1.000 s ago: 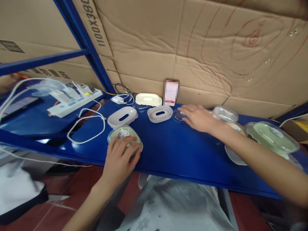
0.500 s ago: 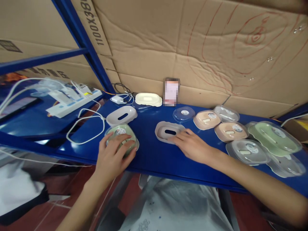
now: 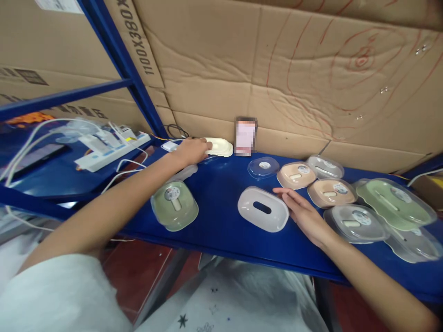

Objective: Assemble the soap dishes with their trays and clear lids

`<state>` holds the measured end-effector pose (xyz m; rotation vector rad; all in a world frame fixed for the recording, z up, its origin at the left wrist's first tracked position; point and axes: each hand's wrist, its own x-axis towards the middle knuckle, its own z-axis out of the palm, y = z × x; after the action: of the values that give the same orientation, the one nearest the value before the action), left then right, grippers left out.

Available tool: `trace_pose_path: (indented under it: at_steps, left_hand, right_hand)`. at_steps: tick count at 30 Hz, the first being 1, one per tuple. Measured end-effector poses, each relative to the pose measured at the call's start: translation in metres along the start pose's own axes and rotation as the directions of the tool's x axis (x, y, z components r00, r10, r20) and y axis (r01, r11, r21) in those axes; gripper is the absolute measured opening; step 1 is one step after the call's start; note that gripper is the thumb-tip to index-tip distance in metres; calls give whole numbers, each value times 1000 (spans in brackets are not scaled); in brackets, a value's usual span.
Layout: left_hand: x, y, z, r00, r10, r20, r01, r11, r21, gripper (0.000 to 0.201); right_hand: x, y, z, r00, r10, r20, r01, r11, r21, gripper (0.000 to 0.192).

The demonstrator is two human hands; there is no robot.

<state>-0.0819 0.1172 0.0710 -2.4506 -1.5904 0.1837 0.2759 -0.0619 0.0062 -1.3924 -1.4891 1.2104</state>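
Observation:
At the back of the desk, my left hand [image 3: 195,151] has its fingers bent over the left end of a cream oval plastic dish [image 3: 220,146]. My right hand [image 3: 302,216] is beside the right edge of a pale grey oval tray with a slot [image 3: 249,210], its fingers stretched out and its palm turned toward the tray. Whether they touch is hard to tell. Left of that tray sits a green dish with a clear lid [image 3: 178,214]. Behind it, my left forearm partly covers another grey tray [image 3: 187,172].
Several lidded dishes in peach [image 3: 330,193], grey [image 3: 356,224] and green [image 3: 394,203] crowd the right side. A clear lid [image 3: 263,168] lies near a propped phone [image 3: 245,136]. A power strip [image 3: 110,152] with cables stands left, and cardboard [image 3: 214,69] walls the back.
My left hand has left the green dish and reached back to the cream dish. The grey tray now lies nearer and farther right, turned over, and my right hand's fingers have straightened.

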Motion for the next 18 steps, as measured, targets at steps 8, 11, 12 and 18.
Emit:
trace_pose_path:
  at_steps: [8,11,12,18]
  left_hand:
    - [-62,31,-6,970,79,-229,-97,993,-69,24]
    - [-118,67,10,919,143,-367,-205,969,-136,19]
    - [-136,81,18,898,147,-415,-232,959,-162,19]
    - [-194,137,59,855,111,-507,-305,898,-318,20]
  right_hand:
    - [-16,30,-4,940,-340,19,286,758,-586,63]
    - [-38,30,-4,882,-433,188,428,566,-705,54]
    - [-46,32,-5,865,-449,225,459,526,-716,49]
    - [-78,54,-14,869,-488,77,328,454,-829,62]
